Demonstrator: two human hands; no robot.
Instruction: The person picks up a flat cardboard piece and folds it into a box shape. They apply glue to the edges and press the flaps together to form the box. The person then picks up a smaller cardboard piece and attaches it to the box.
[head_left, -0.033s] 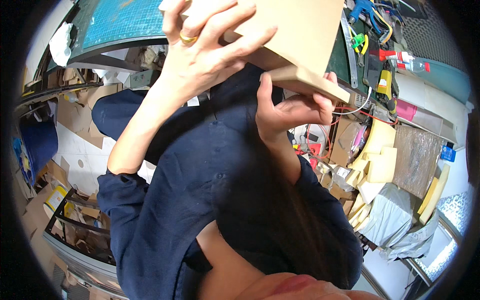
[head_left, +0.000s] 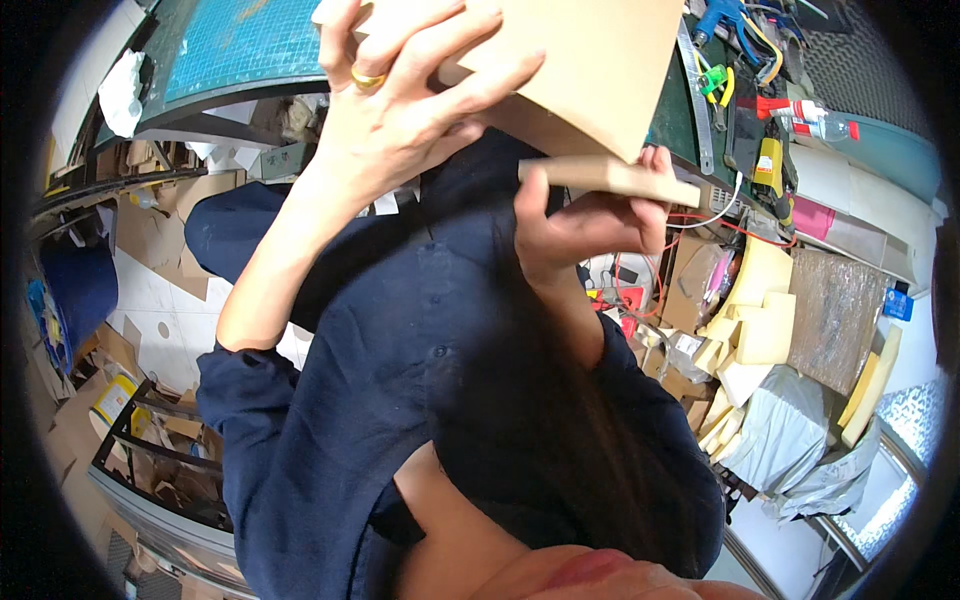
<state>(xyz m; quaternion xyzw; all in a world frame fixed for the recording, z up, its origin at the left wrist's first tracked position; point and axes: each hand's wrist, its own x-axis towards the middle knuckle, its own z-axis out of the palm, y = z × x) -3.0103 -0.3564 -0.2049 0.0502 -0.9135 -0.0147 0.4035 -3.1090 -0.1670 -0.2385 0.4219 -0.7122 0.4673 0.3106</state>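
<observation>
- A cluttered workshop seen from above: a workbench point(head_left: 690, 120) at the top carries a teal cutting mat point(head_left: 240, 45), and the floor around it is strewn with cardboard scraps.
- One cardboard box point(head_left: 590, 70) is held up in front of the bench — tan, plain, its lower edge tilted down to the right.
- The left hand point(head_left: 400, 110) lies spread over the box's left face, fingers fanned wide and pressing on it; one gold ring point(head_left: 367, 78) shows on a finger.
- The right hand point(head_left: 585, 225) grips the box's bottom flap point(head_left: 610, 178) — thumb on the near side, fingertips curled over the far edge, clamped on the board.
- Both arms wear dark blue sleeves point(head_left: 330, 400).
- On the bench's right end lie hand tools, with a white bottle with a red cap point(head_left: 800, 110) among them.
- Lower right: a stack of pale yellow foam blocks point(head_left: 750, 320) beside grey plastic bags point(head_left: 790, 440).
</observation>
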